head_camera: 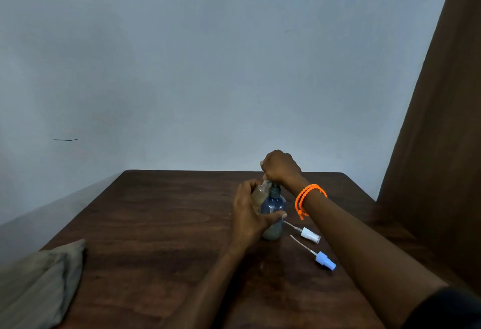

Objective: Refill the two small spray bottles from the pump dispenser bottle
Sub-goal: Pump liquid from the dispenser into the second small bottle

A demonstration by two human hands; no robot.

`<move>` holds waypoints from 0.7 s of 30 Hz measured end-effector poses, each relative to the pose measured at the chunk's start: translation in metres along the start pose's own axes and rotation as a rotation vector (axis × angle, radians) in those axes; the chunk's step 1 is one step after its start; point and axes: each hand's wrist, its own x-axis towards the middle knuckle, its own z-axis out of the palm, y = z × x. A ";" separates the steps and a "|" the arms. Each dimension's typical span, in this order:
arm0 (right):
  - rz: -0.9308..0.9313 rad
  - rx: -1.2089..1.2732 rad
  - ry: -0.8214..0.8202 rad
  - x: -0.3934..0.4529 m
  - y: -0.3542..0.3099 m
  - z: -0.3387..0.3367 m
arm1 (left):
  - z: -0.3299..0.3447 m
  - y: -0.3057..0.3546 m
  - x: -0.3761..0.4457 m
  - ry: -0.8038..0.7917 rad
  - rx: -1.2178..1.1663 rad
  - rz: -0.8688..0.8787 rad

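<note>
No legible text anywhere.

Dark glossy wood table [161, 224]; translucent plastic pump bottle [274, 205]; matt cloth [39, 276].

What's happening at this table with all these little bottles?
A person is refilling a small spray bottle. The left hand holds it tilted against the blue pump dispenser bottle, while the right hand is on the pump head. Two spray tops, one white and one blue, lie unscrewed on the table nearby.
</note>
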 end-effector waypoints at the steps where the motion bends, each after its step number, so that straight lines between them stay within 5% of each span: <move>1: -0.002 0.003 -0.002 0.000 -0.001 0.000 | 0.000 -0.001 0.000 0.001 0.001 -0.001; 21: 0.019 0.042 0.036 -0.003 0.004 0.006 | 0.000 -0.002 0.002 -0.008 -0.010 0.006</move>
